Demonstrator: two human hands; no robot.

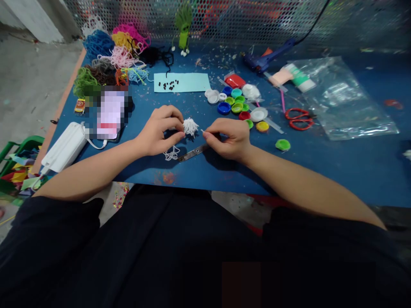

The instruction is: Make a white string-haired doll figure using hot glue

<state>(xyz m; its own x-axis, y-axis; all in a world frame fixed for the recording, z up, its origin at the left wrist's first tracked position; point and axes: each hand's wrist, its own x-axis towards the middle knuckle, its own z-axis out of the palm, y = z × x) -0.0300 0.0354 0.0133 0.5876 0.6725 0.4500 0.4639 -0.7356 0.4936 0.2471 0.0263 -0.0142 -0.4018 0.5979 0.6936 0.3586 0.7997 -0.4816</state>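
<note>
Left hand [159, 132]: curled, thumb and fingertips grasping the white yarn tuft [191, 126] from its left side.
Right hand [229, 139]: closed in a pinch on a thin white strand [202, 131] that sticks out of the tuft's right side.
White yarn tuft: held between the two hands, just above the blue table [337, 167], near its front edge.
Metal strip [192, 153]: lies flat on the table, below the tuft, its right end under the right hand.
Loose white loops [171, 154]: on the table under the left hand, touching the strip's left end.
Bottle caps [237, 106]: a mixed-colour cluster just beyond the right hand; one green cap [283, 145] lies apart to the right.
Red scissors [298, 119]: right of the caps, beside a clear plastic bag [343, 107].
Yarn heap [112, 55]: far left corner, many colours.
</note>
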